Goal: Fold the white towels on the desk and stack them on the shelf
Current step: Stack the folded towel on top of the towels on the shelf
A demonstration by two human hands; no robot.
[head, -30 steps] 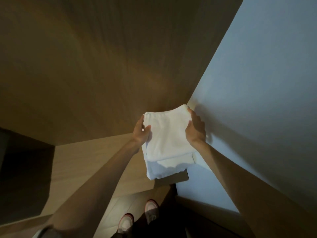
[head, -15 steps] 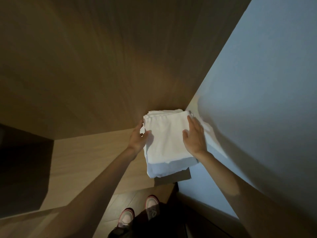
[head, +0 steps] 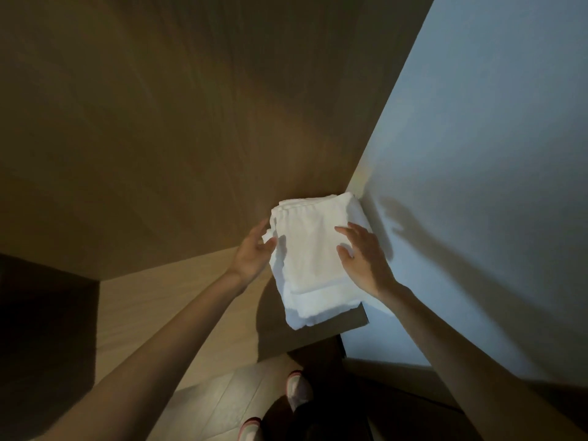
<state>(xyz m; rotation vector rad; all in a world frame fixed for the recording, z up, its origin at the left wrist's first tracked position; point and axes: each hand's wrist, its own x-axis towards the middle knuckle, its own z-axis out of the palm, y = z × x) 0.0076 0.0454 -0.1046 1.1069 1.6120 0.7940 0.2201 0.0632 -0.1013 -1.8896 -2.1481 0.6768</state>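
The stack of folded white towels (head: 305,249) on the brown wooden shelf (head: 273,316) sits between the left hand (head: 253,254) and the right hand (head: 366,259), fingers (head: 345,231) spread, apparently barely touching it.

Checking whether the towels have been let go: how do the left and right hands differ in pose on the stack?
The left hand is at the left edge of the towel stack, palm turned toward its side; the right hand is over its top, palm down. The left hand's fingers lie close together; the right hand's are spread. Both look open, gripping nothing.
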